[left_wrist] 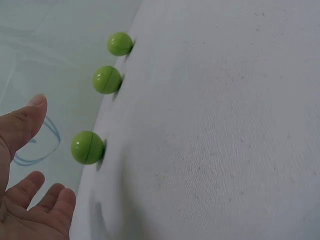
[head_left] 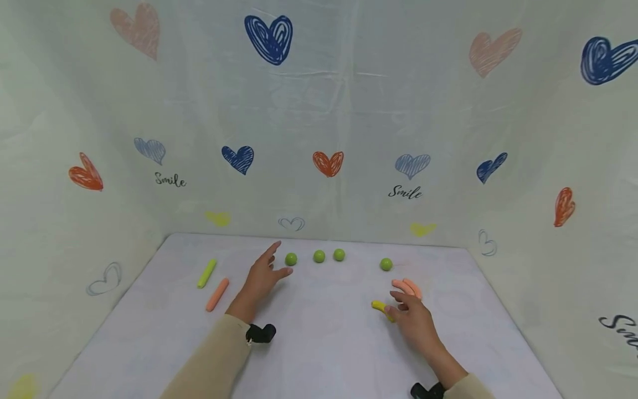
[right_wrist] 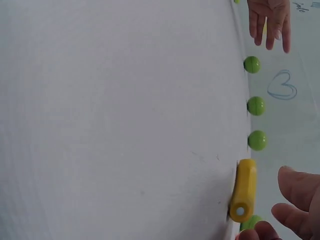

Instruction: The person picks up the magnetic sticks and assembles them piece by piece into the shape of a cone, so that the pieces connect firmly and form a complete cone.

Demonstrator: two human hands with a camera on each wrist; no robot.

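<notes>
My left hand (head_left: 260, 281) hovers over the back of the table, thumb and fingers spread, beside a small green ball (head_left: 291, 259). In the left wrist view, that ball (left_wrist: 87, 147) sits clear of the thumb and fingertips. My right hand (head_left: 412, 322) is above a short yellow stick (head_left: 379, 305), which it partly hides in the head view. The right wrist view shows this yellow stick (right_wrist: 243, 191), with a pale round spot on its end, apart from the loosely bent fingers. Just beyond that hand lie two curved salmon-pink sticks (head_left: 412, 288).
More green balls stand along the back edge, including one (head_left: 319, 256) near the middle and another (head_left: 386, 264) farther right. At the left lie a yellow-green stick (head_left: 206, 274) and an orange-pink stick (head_left: 217, 295). A heart-printed curtain (head_left: 359, 127) surrounds the white table (head_left: 324, 343).
</notes>
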